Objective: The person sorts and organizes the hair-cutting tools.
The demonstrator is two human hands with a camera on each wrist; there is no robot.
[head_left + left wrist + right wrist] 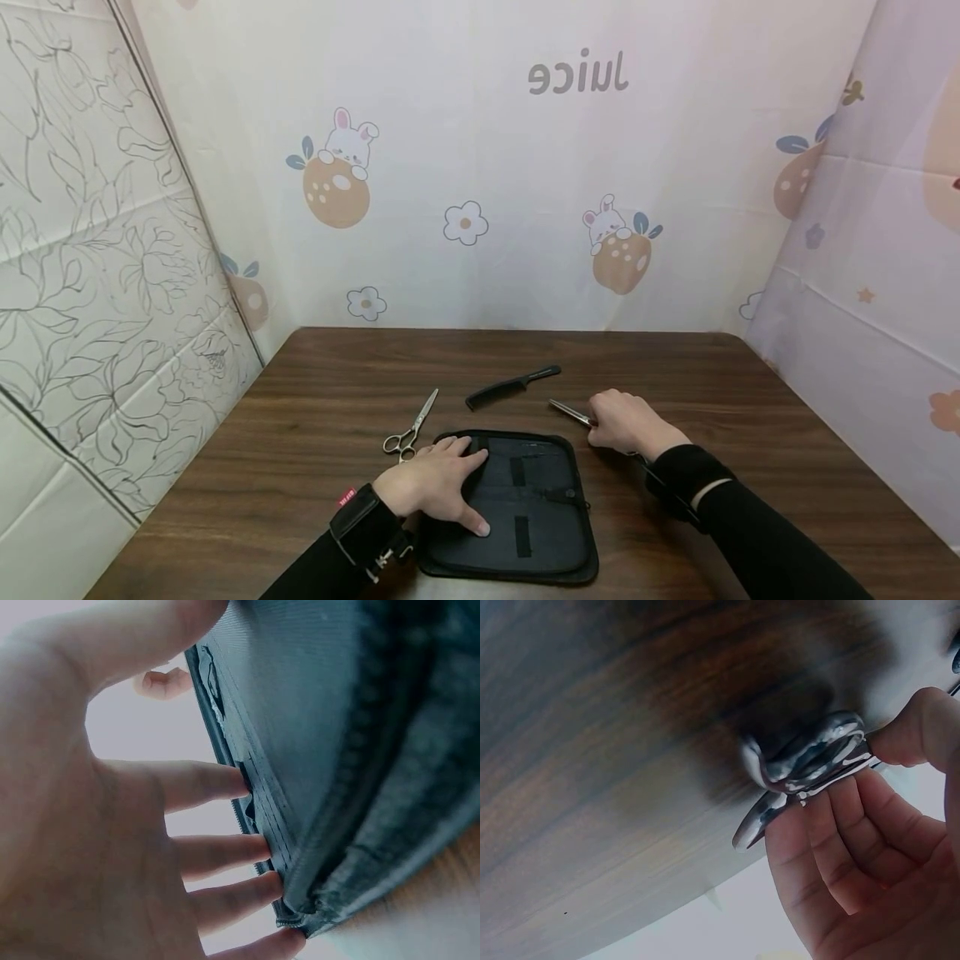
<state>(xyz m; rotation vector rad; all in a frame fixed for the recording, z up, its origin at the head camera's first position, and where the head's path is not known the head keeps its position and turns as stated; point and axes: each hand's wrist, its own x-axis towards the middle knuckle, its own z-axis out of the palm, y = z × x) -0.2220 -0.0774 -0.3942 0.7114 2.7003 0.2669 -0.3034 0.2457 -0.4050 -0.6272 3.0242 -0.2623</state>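
A black zip case (551, 537) lies unfolded near the front of the table, its inner side with elastic loops facing up. My left hand (438, 485) rests on its left part with the fingers spread. In the left wrist view, straight fingertips (262, 847) touch the case's zipped edge (375, 742). To the right of the case, my right hand (630, 421) pinches a pair of silver scissors (572, 412). The blades point away to the left. In the right wrist view, the finger rings (810, 765) of those scissors show between thumb and fingers, close to the tabletop.
Another pair of silver scissors (414, 429) lies just beyond the left hand. A black comb (517, 385) is on the wooden table (337, 367) behind the case. Printed curtains (480, 150) stand along the back and sides.
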